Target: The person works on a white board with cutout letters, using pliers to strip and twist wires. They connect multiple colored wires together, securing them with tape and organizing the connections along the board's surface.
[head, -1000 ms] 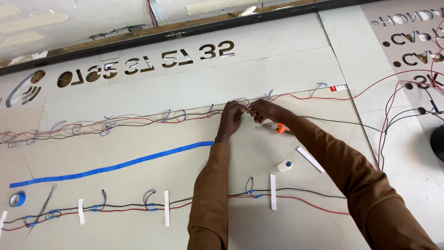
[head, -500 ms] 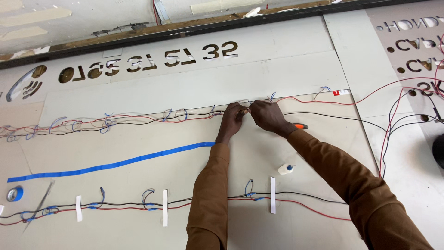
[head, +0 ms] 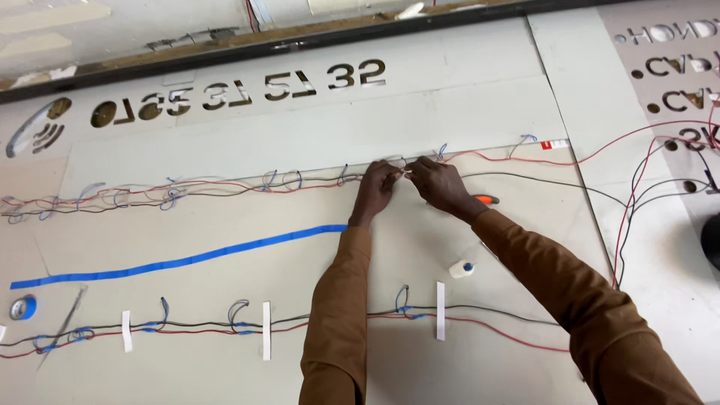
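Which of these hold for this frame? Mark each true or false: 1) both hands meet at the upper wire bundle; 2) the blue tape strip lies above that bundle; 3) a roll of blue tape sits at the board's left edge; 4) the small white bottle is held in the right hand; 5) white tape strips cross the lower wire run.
1) True: the left hand and right hand pinch the upper wire bundle together.
2) False: the blue tape strip lies below the bundle.
3) True: the blue tape roll sits there.
4) False: the small white bottle lies on the board, below the right forearm.
5) True: white tape strips cross the lower wire run.
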